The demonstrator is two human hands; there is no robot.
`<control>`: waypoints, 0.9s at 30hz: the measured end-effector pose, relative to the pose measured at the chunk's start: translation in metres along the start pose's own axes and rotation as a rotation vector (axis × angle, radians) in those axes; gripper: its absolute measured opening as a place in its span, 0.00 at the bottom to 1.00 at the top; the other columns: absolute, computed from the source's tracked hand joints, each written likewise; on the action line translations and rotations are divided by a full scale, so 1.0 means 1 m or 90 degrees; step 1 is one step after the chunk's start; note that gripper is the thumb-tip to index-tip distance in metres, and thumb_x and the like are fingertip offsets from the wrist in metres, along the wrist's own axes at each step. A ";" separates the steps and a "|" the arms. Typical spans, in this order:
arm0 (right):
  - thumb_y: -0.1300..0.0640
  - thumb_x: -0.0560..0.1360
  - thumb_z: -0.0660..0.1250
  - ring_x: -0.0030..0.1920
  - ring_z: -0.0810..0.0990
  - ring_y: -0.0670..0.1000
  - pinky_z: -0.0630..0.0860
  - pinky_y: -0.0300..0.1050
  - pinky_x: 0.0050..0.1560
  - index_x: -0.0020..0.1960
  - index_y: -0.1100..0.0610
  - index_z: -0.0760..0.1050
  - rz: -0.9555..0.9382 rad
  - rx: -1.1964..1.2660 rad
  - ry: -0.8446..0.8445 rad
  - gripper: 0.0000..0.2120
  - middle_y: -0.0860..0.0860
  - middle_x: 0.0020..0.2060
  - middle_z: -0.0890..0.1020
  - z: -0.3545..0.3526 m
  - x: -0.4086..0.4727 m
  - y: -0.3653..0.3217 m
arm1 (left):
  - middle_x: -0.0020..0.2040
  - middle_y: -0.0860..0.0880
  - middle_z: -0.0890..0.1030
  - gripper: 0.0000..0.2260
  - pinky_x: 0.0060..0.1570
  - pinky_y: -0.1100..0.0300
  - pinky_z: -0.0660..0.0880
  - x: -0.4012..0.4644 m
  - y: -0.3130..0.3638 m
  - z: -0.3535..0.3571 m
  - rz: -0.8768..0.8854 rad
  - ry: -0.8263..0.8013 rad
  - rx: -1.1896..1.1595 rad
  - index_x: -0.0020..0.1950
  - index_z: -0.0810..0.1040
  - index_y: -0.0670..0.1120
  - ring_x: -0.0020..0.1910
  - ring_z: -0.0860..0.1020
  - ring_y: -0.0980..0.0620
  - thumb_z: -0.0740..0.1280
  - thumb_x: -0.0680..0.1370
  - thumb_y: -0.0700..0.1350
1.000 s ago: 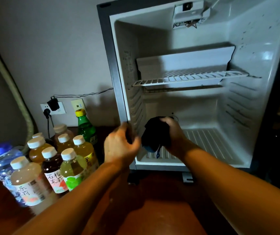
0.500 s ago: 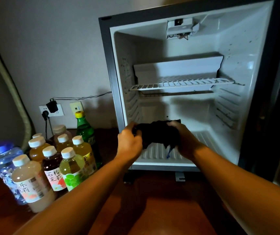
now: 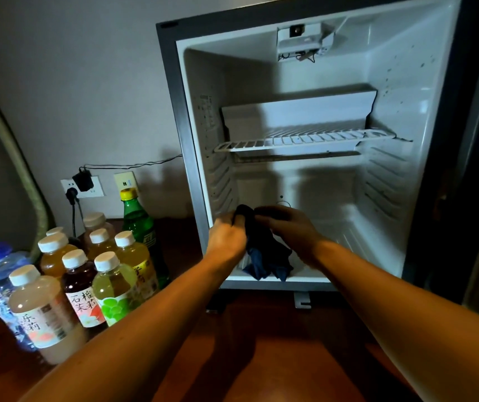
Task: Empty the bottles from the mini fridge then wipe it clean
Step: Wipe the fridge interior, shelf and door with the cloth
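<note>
cloth [image 3: 264, 250] now bunched and hanging lower than 0.5 s ago, left hand [image 3: 226, 237] and right hand [image 3: 287, 227] both gripping it at mini fridge [image 3: 400, 175] floor front-left, bottles [image 3: 87, 274] clustered outside left on wooden surface [image 3: 276, 343]

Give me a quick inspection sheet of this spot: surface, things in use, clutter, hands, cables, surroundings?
Surface: dark wooden floor, bare ahead.
Job's things: fridge open, no bottles inside; wire shelf bare; bottles grouped left of it.
Clutter: nothing seen.
Hands: left hand and right hand both grip a dark cloth at the fridge's bottom.
Cables: plugs in the socket; cord runs to the fridge.
Surroundings: plain wall.
</note>
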State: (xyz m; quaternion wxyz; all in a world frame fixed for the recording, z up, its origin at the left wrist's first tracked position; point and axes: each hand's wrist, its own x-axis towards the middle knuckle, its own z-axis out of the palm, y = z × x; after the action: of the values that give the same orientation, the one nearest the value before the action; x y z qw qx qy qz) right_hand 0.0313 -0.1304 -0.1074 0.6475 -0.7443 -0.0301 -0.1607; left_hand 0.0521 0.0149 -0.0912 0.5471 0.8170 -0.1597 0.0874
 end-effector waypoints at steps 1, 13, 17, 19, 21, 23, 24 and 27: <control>0.58 0.76 0.69 0.45 0.81 0.37 0.74 0.28 0.39 0.58 0.54 0.80 -0.011 -0.032 -0.003 0.11 0.43 0.46 0.82 0.000 0.001 0.000 | 0.55 0.43 0.78 0.11 0.52 0.55 0.72 0.000 0.000 0.001 0.000 0.000 -0.003 0.59 0.75 0.45 0.52 0.76 0.46 0.56 0.83 0.45; 0.65 0.74 0.69 0.41 0.81 0.47 0.75 0.32 0.35 0.53 0.59 0.75 0.012 -0.081 0.003 0.08 0.53 0.44 0.81 0.005 0.001 0.000 | 0.50 0.44 0.82 0.08 0.51 0.50 0.79 -0.001 -0.006 0.007 0.079 0.025 0.131 0.54 0.78 0.45 0.50 0.80 0.44 0.63 0.80 0.46; 0.66 0.77 0.63 0.35 0.80 0.47 0.74 0.33 0.34 0.53 0.68 0.77 0.052 -0.017 -0.043 0.08 0.57 0.38 0.79 0.008 -0.001 -0.003 | 0.50 0.46 0.81 0.06 0.53 0.49 0.79 0.002 -0.007 0.008 0.076 0.061 0.108 0.55 0.77 0.45 0.50 0.80 0.46 0.63 0.80 0.42; 0.66 0.76 0.62 0.41 0.75 0.54 0.71 0.39 0.37 0.51 0.71 0.76 0.065 0.029 -0.044 0.09 0.59 0.40 0.75 0.010 -0.001 -0.003 | 0.48 0.47 0.79 0.05 0.51 0.47 0.79 0.001 -0.007 0.011 0.042 0.060 0.089 0.54 0.72 0.45 0.49 0.80 0.45 0.64 0.80 0.43; 0.66 0.75 0.62 0.43 0.73 0.56 0.71 0.42 0.36 0.50 0.75 0.74 0.079 0.067 -0.046 0.10 0.61 0.41 0.75 0.010 -0.002 -0.003 | 0.48 0.45 0.79 0.05 0.50 0.47 0.79 0.002 -0.009 0.013 0.034 0.054 0.124 0.54 0.72 0.44 0.48 0.80 0.44 0.64 0.80 0.43; 0.66 0.75 0.63 0.43 0.72 0.57 0.69 0.43 0.36 0.50 0.75 0.73 0.092 0.082 -0.054 0.11 0.66 0.39 0.74 0.010 -0.006 -0.004 | 0.47 0.46 0.79 0.05 0.49 0.51 0.78 0.003 -0.011 0.013 0.047 0.065 0.144 0.53 0.73 0.43 0.47 0.79 0.46 0.64 0.80 0.43; 0.65 0.75 0.63 0.43 0.71 0.57 0.68 0.43 0.36 0.49 0.73 0.74 0.095 0.085 -0.063 0.10 0.67 0.38 0.73 0.010 -0.007 -0.005 | 0.46 0.47 0.78 0.05 0.48 0.54 0.77 0.004 -0.011 0.013 0.056 0.074 0.145 0.53 0.73 0.43 0.47 0.78 0.47 0.63 0.80 0.43; 0.60 0.77 0.65 0.39 0.74 0.55 0.72 0.40 0.34 0.48 0.64 0.78 0.094 0.110 -0.065 0.07 0.62 0.39 0.76 0.009 -0.008 -0.005 | 0.45 0.48 0.77 0.06 0.45 0.57 0.74 0.006 -0.012 0.011 0.052 0.097 0.114 0.53 0.74 0.42 0.46 0.77 0.48 0.63 0.80 0.44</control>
State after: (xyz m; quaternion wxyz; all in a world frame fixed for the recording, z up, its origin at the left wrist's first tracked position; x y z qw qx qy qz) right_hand 0.0245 -0.1197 -0.1059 0.7168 -0.6933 -0.0218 -0.0710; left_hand 0.0620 0.0074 -0.1039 0.4786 0.8464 -0.1421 0.1851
